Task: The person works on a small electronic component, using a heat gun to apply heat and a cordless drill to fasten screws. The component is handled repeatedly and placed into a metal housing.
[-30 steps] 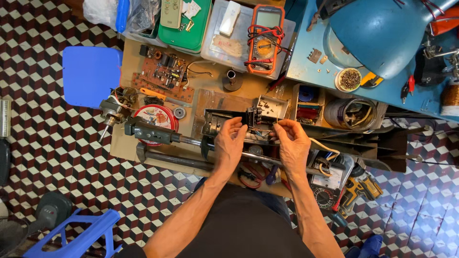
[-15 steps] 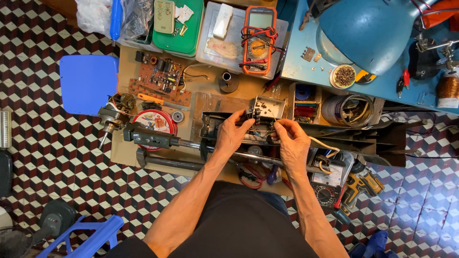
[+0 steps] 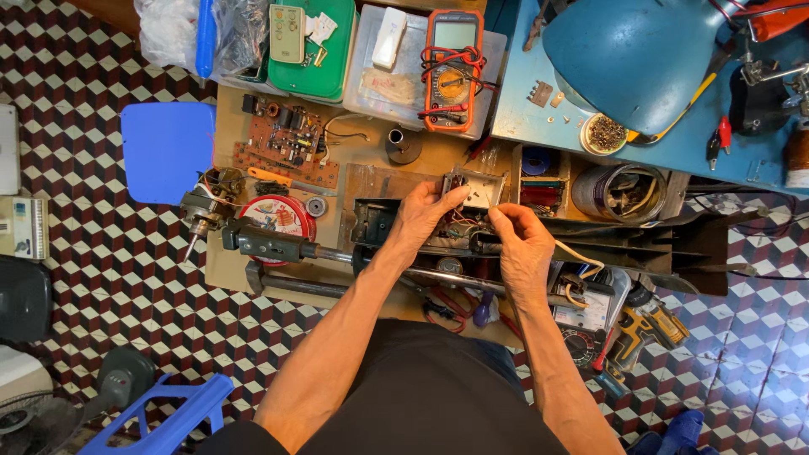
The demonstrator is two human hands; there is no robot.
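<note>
Head view: our left hand [image 3: 425,215] pinches the small white switch box [image 3: 476,190] near the workboard's [image 3: 371,156] middle; right hand [image 3: 522,244] fingers grip its wires [image 3: 462,223]. Mid-wiring step, we judge; next needs steady fingertip control.

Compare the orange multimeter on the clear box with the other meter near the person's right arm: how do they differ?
The orange multimeter lies on the clear plastic box at the far side of the bench; the white meter lies at the near edge beside the yellow drill. The orange one has a screen with leads coiled over it; the white one has a pale face above a dark dial. Neither hand touches either; both lie face up.
</note>
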